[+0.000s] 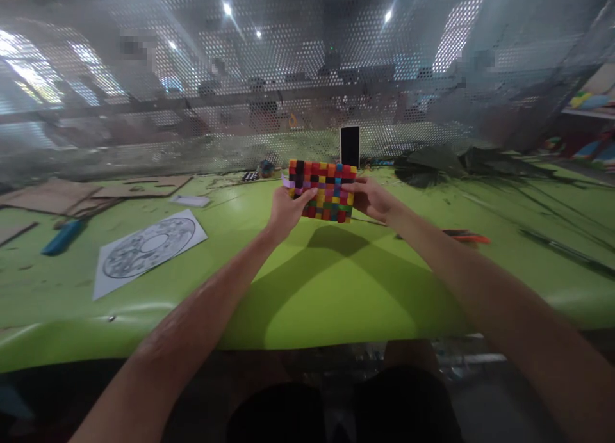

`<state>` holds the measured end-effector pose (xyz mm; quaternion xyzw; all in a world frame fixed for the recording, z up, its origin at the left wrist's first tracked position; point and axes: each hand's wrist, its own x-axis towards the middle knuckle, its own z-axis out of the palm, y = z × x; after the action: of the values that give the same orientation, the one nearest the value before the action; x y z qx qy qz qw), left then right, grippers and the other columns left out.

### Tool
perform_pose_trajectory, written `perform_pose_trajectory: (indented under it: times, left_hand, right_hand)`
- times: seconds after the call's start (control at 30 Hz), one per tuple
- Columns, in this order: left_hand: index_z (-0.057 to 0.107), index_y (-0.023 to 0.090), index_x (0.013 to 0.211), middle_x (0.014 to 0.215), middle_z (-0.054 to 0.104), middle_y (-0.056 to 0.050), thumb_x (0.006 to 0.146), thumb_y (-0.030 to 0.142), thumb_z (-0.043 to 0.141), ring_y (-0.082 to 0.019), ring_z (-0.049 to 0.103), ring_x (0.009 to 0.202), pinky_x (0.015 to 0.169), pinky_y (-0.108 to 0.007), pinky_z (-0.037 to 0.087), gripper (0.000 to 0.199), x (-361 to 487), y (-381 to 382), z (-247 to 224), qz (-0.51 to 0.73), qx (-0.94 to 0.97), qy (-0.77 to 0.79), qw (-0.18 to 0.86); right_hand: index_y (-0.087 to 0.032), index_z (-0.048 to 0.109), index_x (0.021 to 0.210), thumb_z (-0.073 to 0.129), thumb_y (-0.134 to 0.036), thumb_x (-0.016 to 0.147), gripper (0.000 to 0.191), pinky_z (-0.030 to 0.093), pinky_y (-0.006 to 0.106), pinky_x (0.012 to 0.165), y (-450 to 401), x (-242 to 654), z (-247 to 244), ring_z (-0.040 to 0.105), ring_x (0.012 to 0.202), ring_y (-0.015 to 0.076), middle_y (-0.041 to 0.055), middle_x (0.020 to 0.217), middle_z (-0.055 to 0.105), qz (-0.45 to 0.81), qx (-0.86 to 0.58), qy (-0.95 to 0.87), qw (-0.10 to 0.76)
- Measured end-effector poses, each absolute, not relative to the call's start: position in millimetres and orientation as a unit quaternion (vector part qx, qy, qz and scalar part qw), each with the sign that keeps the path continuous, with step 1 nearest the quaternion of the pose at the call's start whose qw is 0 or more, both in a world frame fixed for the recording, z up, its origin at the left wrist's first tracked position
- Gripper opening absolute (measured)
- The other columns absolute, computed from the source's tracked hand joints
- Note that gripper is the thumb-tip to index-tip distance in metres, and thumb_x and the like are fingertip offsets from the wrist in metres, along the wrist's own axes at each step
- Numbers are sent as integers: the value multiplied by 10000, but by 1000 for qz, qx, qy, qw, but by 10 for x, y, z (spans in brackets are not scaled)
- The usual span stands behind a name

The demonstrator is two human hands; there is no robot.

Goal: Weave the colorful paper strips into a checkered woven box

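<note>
Both of my hands hold up a small rectangular woven piece (323, 192) of many-coloured strips in a checkered pattern, above the table. My left hand (287, 210) grips its left end, with the thumb lying across the front face. At the right edge, my right hand (373, 198) pinches it, with fingers on the front. A pale purple strip end (287, 182) sticks out at the left side near my left hand. The piece's back is hidden. Its shadow falls on the green tabletop below.
The green table cover (336, 289) reaches toward me. To the left lie a printed sheet (151, 248), a blue-handled tool (63, 237) and cardboard pieces (52, 196). An upright dark panel (350, 146) stands behind. To the right are orange-handled scissors (464, 237) and large dark leaves (427, 163).
</note>
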<state>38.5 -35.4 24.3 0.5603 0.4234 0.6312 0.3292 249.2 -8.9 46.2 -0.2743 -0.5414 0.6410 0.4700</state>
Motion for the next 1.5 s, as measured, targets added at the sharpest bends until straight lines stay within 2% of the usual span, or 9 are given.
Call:
perform_pose_trajectory:
  times: [0.3,0.53,0.73,0.93,1.1,1.27,1.5]
  left_hand:
    - [792,174,925,964,804,-82,589,432,952,-217,765,838,853,-390,637,452,358,-311,197,614,547,371,430]
    - [776,168,889,904,799,-75,634,535,905,-235,761,882,892,-414,620,465,351,-289,232,599,527,369,476]
    - [754,171,884,848,792,-58,709,474,872,-218,766,857,872,-387,625,368,365,-287,252,594,500,367,512]
    - [753,196,943,958,805,-69,697,445,894,-232,775,878,796,-369,652,377,352,-295,257,587,454,346,575]
    - [766,160,880,890,804,-91,600,470,944,-252,777,861,843,-406,645,454,350,-303,215,577,499,356,540]
    - [794,163,910,934,810,-87,575,412,959,-227,774,830,872,-404,637,449,353,-319,176,592,533,364,482]
    - [794,154,830,880,808,-85,531,384,973,-236,773,797,847,-411,644,418,373,-329,191,604,509,382,479]
  right_hand:
    - [-213,732,978,810,-108,707,300,572,469,1064,-52,2552,485,760,1022,234,64,1128,788,630,-290,-542,475]
    - [-219,742,988,802,-97,702,317,589,448,1036,34,2610,453,753,1023,233,58,1133,790,619,-293,-540,490]
    - [-211,734,977,824,-124,713,293,602,442,1016,34,2582,408,764,1007,233,69,1118,789,634,-290,-538,474]
    - [-220,746,999,837,-154,720,301,594,464,1028,11,2588,441,750,1050,247,64,1170,780,634,-274,-562,455]
    - [-214,761,918,932,-181,593,369,592,464,1020,31,2553,409,750,966,227,48,1061,803,598,-292,-585,463]
    - [-201,766,926,983,-226,507,473,563,493,1059,-16,2441,404,745,961,227,49,1056,800,562,-288,-597,494]
    - [-194,768,933,971,-271,566,427,569,478,1029,-132,2328,429,742,964,237,63,1054,790,491,-307,-634,512]
